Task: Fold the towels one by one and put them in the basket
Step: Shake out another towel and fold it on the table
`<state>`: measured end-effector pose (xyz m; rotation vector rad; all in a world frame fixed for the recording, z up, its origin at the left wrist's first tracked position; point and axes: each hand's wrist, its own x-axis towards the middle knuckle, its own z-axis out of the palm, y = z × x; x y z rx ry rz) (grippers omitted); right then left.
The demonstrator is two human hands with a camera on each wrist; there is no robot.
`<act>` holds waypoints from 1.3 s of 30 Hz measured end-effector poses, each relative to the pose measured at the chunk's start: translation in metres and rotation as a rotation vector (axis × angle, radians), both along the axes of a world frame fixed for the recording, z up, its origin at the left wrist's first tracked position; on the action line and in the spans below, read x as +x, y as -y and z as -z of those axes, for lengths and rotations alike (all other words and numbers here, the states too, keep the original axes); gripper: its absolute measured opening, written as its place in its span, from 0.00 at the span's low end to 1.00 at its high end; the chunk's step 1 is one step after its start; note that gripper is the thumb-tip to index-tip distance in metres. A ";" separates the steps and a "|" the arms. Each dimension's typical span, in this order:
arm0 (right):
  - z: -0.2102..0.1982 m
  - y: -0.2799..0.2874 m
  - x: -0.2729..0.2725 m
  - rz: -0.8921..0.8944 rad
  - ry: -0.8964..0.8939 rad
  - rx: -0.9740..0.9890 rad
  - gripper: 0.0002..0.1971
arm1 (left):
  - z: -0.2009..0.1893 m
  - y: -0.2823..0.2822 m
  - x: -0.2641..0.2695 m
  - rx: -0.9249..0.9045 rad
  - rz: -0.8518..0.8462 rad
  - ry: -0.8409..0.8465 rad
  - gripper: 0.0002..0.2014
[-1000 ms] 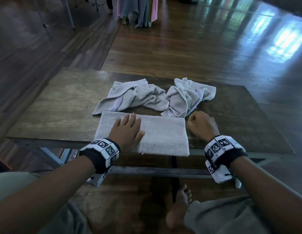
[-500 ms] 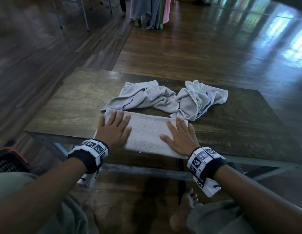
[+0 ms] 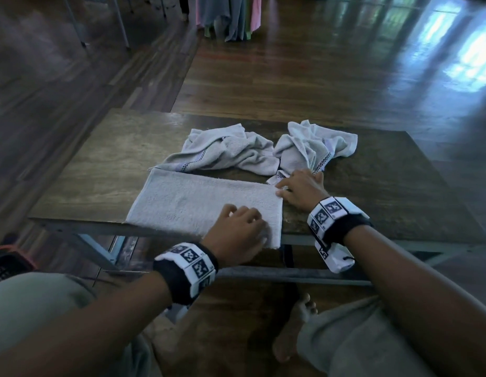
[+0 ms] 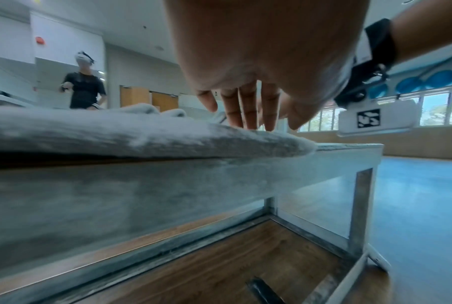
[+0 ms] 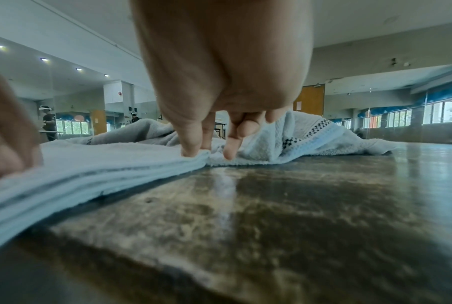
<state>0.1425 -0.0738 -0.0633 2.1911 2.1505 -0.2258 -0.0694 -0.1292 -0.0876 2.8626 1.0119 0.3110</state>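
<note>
Grey terry under both sets of fingers: left hand (image 3: 237, 235) rests on folded towel (image 3: 198, 204) at its near right corner, fingers (image 4: 248, 111) fairly straight, tips pressing the cloth. Right hand (image 3: 300, 187) at towel's far right corner, thumb and forefinger (image 5: 193, 133) pinching the layered edge. Folded towel lies flat at near edge of wooden surface (image 3: 100, 170). Two crumpled towels (image 3: 228, 152) (image 3: 315, 145) just beyond folded towel, touching it. Dark basket (image 3: 6, 261) on floor, left of folded towel, below surface.
</note>
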 end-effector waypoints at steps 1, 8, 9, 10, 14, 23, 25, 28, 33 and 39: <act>0.000 -0.002 0.001 -0.002 -0.003 -0.012 0.16 | 0.005 0.003 0.008 0.013 0.018 0.002 0.19; -0.005 -0.009 0.001 -0.054 0.004 -0.016 0.15 | 0.018 0.001 0.031 0.134 0.005 -0.018 0.28; -0.005 -0.009 0.001 -0.066 0.007 -0.013 0.15 | 0.018 0.002 0.031 0.152 0.007 -0.002 0.27; -0.004 -0.010 0.001 -0.078 0.011 -0.011 0.15 | 0.019 0.002 0.030 0.167 0.007 0.021 0.26; -0.002 -0.011 0.000 -0.114 0.022 -0.030 0.15 | 0.021 0.002 0.024 0.203 0.009 0.101 0.16; -0.007 -0.011 -0.002 -0.134 -0.010 -0.054 0.15 | 0.018 0.018 0.016 0.198 -0.046 0.234 0.06; -0.015 -0.009 -0.001 -0.135 -0.117 -0.049 0.12 | 0.013 0.020 0.017 0.188 -0.060 0.266 0.06; -0.035 -0.005 0.009 -0.090 -0.406 -0.096 0.08 | 0.000 0.023 0.019 0.179 -0.085 0.340 0.06; -0.075 0.005 0.032 -0.046 -0.869 -0.084 0.09 | -0.030 0.030 0.022 0.168 -0.108 0.524 0.07; -0.097 0.009 0.044 -0.046 -1.215 -0.179 0.06 | -0.049 0.030 0.007 0.186 -0.129 0.681 0.08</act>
